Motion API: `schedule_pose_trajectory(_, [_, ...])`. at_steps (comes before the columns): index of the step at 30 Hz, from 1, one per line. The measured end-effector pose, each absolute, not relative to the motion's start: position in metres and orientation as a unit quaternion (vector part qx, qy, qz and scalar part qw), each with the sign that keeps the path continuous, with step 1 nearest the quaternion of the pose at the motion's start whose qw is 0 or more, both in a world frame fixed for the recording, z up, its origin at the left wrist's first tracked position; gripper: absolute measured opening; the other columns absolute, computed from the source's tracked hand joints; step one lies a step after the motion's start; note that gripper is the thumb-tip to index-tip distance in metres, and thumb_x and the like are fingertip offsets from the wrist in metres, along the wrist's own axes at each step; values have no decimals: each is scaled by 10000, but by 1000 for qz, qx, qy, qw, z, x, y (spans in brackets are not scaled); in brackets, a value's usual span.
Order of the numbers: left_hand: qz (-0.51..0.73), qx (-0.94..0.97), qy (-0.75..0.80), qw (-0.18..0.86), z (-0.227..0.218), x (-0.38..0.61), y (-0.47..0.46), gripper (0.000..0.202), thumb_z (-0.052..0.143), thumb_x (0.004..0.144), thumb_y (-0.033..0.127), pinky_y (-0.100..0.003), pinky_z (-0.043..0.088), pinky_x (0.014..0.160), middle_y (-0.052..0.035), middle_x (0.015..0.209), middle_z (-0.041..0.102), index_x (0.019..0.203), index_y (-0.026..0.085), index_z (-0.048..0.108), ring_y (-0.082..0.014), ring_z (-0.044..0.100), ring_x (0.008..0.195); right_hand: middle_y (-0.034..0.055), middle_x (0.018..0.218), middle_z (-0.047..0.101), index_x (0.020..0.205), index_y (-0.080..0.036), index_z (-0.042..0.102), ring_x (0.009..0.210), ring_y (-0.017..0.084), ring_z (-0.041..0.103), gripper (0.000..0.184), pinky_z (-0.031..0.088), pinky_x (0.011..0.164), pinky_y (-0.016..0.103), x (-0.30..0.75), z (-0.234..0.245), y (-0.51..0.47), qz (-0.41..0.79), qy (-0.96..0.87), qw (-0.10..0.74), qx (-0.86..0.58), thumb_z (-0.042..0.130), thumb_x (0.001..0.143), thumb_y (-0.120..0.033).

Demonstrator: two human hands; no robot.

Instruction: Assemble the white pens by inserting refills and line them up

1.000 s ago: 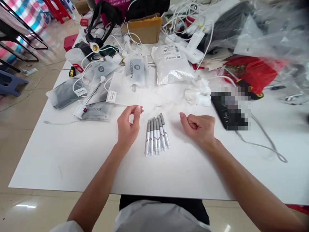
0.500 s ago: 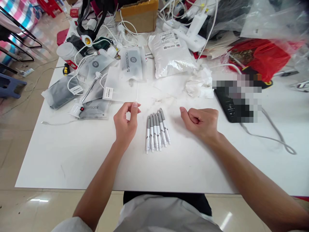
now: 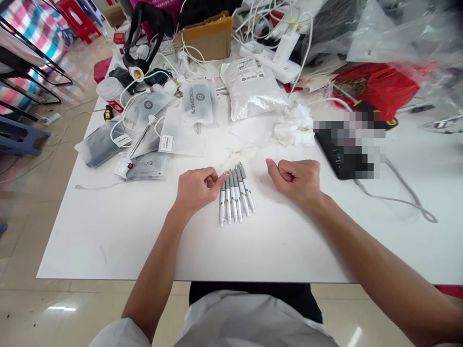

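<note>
We look down past a white tabletop onto glossy beige floor tiles (light glints off them). Beyond its left edge stand a blue stool, red plastic stools and checked fabric on a metal rack.

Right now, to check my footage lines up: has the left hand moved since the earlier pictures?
Yes. The left hand moved rightward toward the silver pens; its fingertips now reach their upper ends, earlier clear of them.
</note>
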State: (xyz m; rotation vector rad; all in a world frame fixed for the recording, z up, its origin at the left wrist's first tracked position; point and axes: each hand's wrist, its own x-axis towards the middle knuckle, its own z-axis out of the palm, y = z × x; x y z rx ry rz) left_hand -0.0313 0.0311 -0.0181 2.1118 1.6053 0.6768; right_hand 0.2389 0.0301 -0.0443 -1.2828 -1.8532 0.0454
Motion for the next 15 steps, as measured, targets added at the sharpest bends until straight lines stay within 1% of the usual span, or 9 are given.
schedule_pose_trajectory(4, [214, 771, 563, 209, -19, -31, 30, 390, 720, 948, 485, -304, 383, 622, 25, 610, 635, 676, 222, 628, -145, 533, 576, -58, 526, 109, 598, -234, 143, 491, 99, 121, 631, 176, 459, 331, 239, -46, 31, 22, -743, 419, -521, 548, 1047, -417])
schedule_pose_trajectory(11, [205, 771, 564, 212, -19, -31, 31, 389, 720, 954, 470, -305, 378, 631, 29, 612, 624, 674, 220, 615, -146, 525, 590, -64, 523, 111, 599, -232, 146, 484, 93, 126, 619, 173, 449, 320, 238, -45, 31, 17, -750, 440, -493, 577, 1027, -348])
schedule_pose_trajectory(15, [202, 772, 562, 219, -19, -30, 30, 396, 706, 963, 472, -307, 380, 638, 33, 615, 621, 676, 218, 607, -144, 517, 592, -64, 512, 116, 594, -233, 151, 481, 96, 131, 615, 180, 456, 320, 238, -46, 32, 20, -751, 427, -503, 567, 1028, -366])
